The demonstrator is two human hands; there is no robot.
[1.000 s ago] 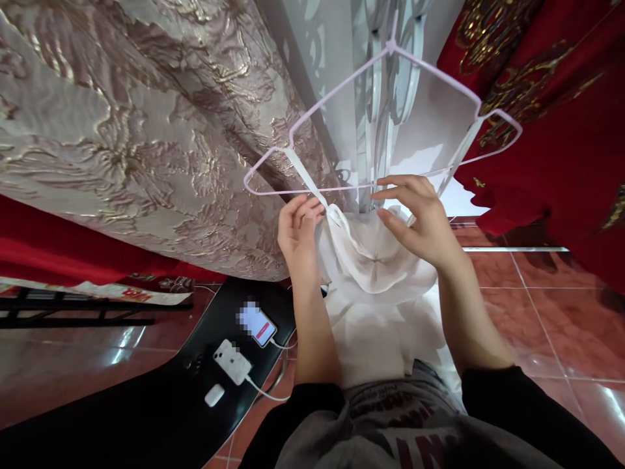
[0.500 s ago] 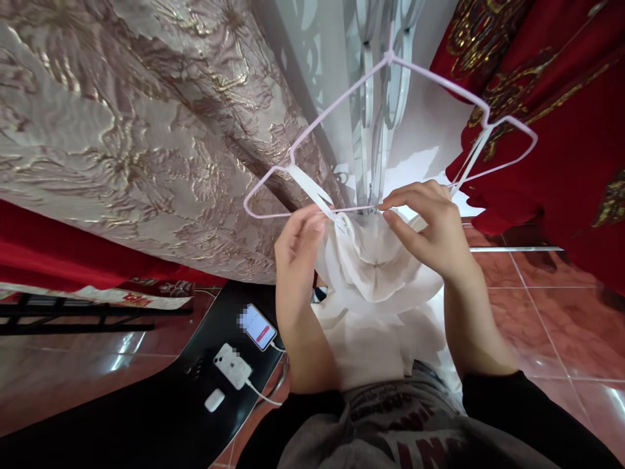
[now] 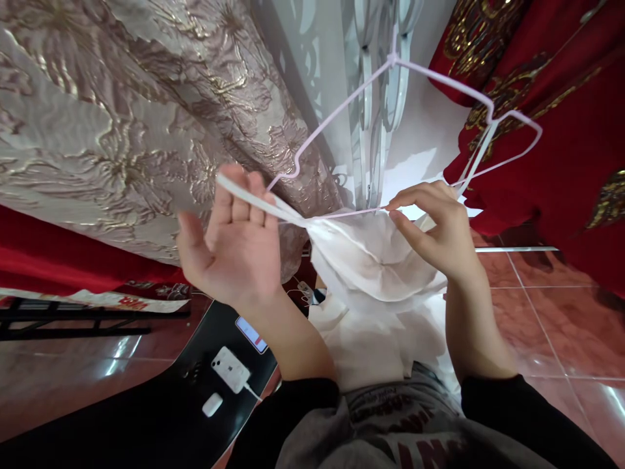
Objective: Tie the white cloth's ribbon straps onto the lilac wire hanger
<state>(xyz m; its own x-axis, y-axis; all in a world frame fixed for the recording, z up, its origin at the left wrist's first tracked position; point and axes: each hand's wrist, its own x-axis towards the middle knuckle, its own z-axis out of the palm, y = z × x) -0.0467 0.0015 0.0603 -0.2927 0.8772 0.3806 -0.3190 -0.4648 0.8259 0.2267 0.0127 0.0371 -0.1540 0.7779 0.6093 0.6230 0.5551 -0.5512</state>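
Note:
A pale lilac clothes hanger [image 3: 344,106] is held upright in front of me, carrying a sheer cream garment with thin straps [image 3: 383,270]. My right hand [image 3: 434,225] pinches the hanger's bottom bar between thumb and fingertips. My left hand [image 3: 239,251] is turned palm up with fingers stretched out, its thumb apart. Across those fingers runs the garment's left strap [image 3: 288,210], pulled out sideways and off the hanger's left notch. The right strap [image 3: 479,156] hangs in the right notch. The hanger's left end is partly hidden behind my left hand.
A floral brocade curtain [image 3: 122,130] hangs at left, red gold-trimmed cloth [image 3: 561,169] at right. White ornamental metalwork [image 3: 364,117] stands behind the hanger. A black table [image 3: 122,417] at lower left holds two phones and a small white case [image 3: 211,404]. The floor is red tile [image 3: 537,312].
My left hand has let go of the hanger's bottom bar, opened and moved left, drawing the left strap out of its notch. My right hand keeps its pinch, with the hanger slightly shifted right.

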